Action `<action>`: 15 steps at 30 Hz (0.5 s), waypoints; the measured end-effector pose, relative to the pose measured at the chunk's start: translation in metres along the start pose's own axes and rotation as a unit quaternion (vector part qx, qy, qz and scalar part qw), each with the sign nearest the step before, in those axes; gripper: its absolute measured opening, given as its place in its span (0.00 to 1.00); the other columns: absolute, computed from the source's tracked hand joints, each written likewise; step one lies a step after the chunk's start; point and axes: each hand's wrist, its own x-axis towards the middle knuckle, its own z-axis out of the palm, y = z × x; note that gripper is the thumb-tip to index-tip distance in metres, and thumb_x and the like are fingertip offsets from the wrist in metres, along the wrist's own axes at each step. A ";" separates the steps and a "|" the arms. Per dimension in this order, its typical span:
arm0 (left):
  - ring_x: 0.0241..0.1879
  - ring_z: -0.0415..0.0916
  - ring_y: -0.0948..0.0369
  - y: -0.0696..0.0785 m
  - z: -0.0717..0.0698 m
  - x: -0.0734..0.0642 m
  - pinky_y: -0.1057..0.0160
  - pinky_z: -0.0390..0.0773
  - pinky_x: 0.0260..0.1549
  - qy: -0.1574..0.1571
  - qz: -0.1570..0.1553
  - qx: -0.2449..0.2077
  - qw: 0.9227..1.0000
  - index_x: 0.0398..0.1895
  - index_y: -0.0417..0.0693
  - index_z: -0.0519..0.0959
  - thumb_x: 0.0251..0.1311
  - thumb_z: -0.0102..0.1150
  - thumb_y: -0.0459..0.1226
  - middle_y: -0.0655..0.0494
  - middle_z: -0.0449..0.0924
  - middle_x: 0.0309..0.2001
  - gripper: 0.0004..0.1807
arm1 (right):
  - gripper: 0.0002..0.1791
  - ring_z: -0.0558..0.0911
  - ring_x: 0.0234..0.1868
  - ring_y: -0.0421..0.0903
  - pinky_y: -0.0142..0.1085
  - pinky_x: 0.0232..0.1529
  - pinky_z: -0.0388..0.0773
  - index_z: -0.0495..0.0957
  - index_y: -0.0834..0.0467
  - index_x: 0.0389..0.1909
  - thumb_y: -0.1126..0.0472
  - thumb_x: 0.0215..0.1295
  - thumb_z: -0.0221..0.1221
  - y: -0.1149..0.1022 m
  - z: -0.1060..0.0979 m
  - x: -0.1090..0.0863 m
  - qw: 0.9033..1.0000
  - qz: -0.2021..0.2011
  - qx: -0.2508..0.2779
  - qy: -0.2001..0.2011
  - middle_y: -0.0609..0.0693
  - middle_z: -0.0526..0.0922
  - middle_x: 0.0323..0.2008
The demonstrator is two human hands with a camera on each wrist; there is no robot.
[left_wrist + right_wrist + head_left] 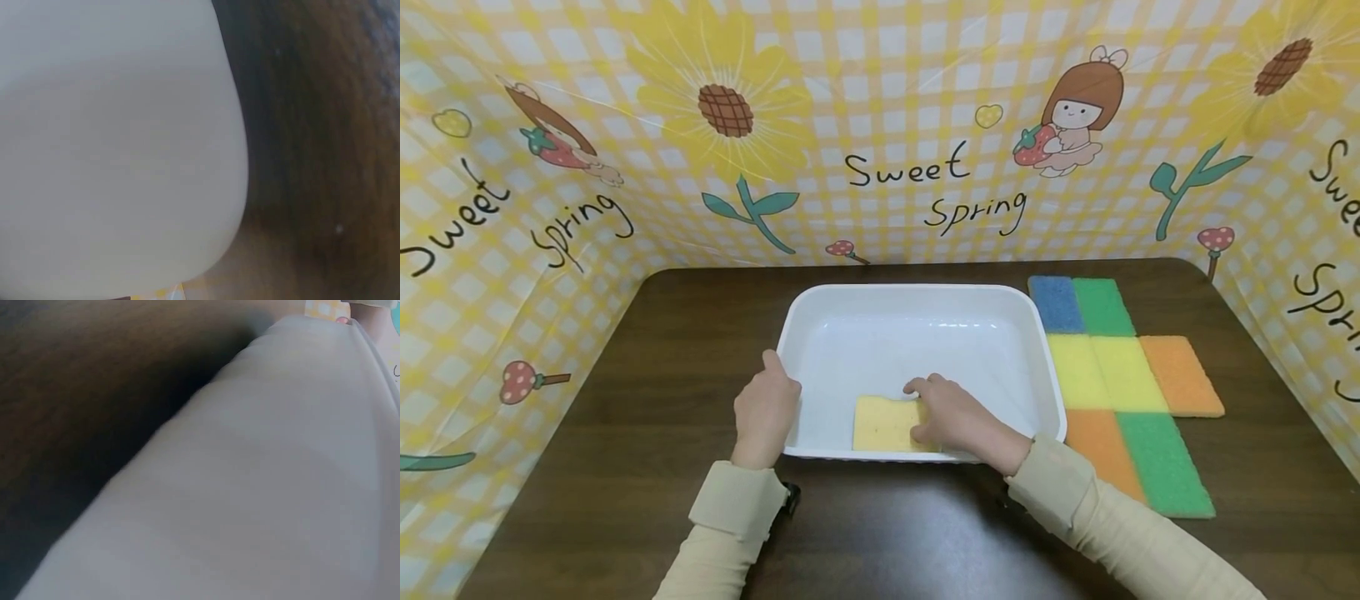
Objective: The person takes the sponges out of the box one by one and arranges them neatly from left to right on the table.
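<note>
A white rectangular tray [865, 358] rests on the dark wooden table, its bottom looking wet. Curled over its left rim, my left hand [765, 408] grips the tray. Inside, near the front wall, is a yellow sponge [883, 423]. My right hand [961, 417] reaches over the front rim and holds the sponge's right end between thumb and fingers, hiding that end. Each wrist view is filled mostly by the tray's outer wall [125, 156], and neither shows the fingers.
Flat scouring pads lie edge to edge to the right of the tray: a blue one [1057, 304], two yellow ones, green ones [1165, 462] and orange ones [1182, 375]. A yellow checked cloth [895, 100] walls in the table [625, 467] at the back and sides.
</note>
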 end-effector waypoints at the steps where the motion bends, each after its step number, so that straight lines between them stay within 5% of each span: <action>1: 0.16 0.70 0.53 0.000 0.000 0.000 0.61 0.64 0.13 -0.002 -0.001 -0.001 1.000 0.52 0.29 0.60 0.63 0.44 0.33 0.41 0.74 0.20 0.18 | 0.30 0.71 0.39 0.47 0.39 0.44 0.70 0.73 0.63 0.57 0.67 0.47 0.64 0.000 0.000 0.000 1.000 -0.004 -0.002 -0.002 0.57 0.77 0.47; 15: 0.17 0.72 0.53 0.001 -0.001 0.000 0.61 0.65 0.14 -0.011 -0.007 0.001 1.000 0.54 0.29 0.59 0.64 0.45 0.34 0.40 0.75 0.22 0.20 | 0.25 0.70 0.35 0.46 0.36 0.38 0.67 0.76 0.64 0.53 0.67 0.50 0.61 0.000 -0.005 0.000 1.000 -0.013 0.004 -0.016 0.55 0.75 0.42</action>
